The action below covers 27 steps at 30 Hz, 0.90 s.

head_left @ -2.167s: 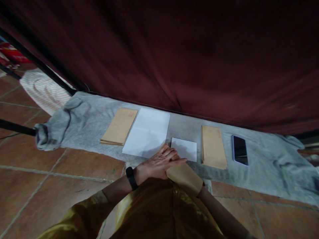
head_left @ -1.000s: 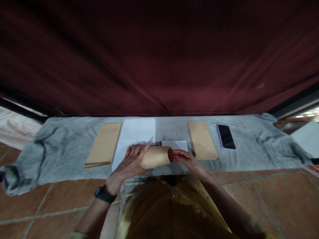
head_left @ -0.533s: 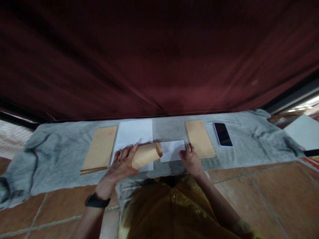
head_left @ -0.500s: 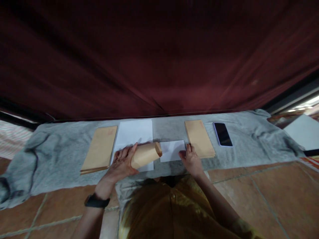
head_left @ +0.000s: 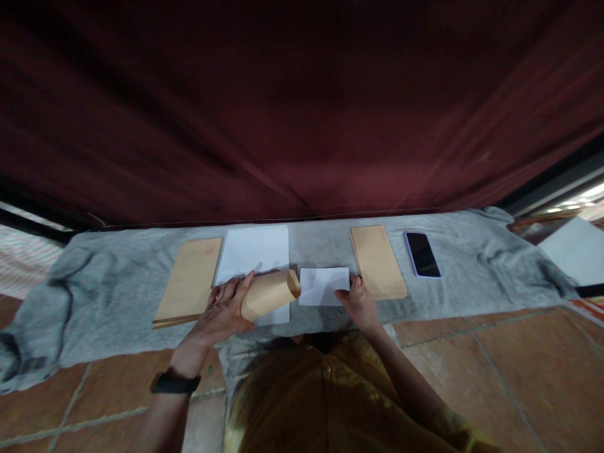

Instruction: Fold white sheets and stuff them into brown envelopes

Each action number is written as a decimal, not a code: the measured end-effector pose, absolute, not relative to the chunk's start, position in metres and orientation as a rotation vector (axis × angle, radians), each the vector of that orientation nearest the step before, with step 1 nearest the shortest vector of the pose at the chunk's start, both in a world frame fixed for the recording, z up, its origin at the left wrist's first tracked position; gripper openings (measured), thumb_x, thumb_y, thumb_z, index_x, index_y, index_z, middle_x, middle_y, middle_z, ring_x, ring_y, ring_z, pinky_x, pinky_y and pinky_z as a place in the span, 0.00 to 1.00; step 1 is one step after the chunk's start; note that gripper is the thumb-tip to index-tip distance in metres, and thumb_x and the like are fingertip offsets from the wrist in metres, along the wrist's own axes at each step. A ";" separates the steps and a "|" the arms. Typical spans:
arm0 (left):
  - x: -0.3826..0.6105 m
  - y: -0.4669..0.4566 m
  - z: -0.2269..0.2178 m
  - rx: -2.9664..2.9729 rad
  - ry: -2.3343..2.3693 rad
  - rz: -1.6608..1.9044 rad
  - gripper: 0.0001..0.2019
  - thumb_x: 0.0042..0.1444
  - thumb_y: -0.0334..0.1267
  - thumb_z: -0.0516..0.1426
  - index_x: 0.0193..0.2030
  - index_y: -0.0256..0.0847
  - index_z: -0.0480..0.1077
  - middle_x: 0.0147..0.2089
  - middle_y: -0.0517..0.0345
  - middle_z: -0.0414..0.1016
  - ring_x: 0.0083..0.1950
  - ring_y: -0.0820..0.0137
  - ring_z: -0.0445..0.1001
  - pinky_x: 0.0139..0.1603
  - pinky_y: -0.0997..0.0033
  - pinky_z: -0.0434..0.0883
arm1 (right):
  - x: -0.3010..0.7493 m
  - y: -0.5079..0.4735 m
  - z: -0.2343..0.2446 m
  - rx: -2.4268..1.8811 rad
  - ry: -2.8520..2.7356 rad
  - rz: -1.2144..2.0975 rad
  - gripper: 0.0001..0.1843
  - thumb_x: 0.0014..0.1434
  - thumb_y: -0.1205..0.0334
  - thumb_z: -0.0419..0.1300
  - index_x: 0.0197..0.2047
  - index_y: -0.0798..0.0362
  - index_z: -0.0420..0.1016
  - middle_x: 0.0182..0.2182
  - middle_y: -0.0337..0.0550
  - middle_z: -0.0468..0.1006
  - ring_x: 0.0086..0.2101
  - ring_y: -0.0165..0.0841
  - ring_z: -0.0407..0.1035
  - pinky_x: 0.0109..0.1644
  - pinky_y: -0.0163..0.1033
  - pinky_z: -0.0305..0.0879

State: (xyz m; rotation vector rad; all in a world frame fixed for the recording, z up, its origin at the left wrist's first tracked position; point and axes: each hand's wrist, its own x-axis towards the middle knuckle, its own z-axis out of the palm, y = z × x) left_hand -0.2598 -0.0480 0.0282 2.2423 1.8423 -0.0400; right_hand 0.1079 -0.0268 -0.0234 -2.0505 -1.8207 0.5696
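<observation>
My left hand (head_left: 226, 308) is closed around a brown paper envelope (head_left: 267, 294), whose mouth bulges open towards the right. This envelope is above a stack of white paper sheets (head_left: 257, 248), partly covering it. To the right, my right hand (head_left: 358, 301) pinches the right edge of a folded white paper (head_left: 318, 286), thumb on top and fingers behind. The open end of the envelope is close to the paper's left edge, with a small gap between them.
One pile of brown envelopes (head_left: 191, 277) lies at the left, another pile of envelopes (head_left: 377, 261) right of centre. A phone (head_left: 422, 255) rests farther right on the grey cloth (head_left: 481, 264). A dark red curtain (head_left: 302, 126) hangs behind.
My left hand has shifted slightly left with the envelope. My right hand has moved a little left, its thumb now farther over the folded paper, which has straightened slightly.
</observation>
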 end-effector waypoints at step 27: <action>-0.244 -0.048 0.033 2.431 1.802 0.150 0.58 0.46 0.44 0.66 0.77 0.46 0.33 0.71 0.40 0.54 0.74 0.46 0.51 0.72 0.42 0.48 | 0.128 -0.060 0.031 -1.496 -1.444 0.687 0.17 0.67 0.48 0.54 0.43 0.50 0.77 0.37 0.45 0.81 0.37 0.37 0.73 0.43 0.39 0.70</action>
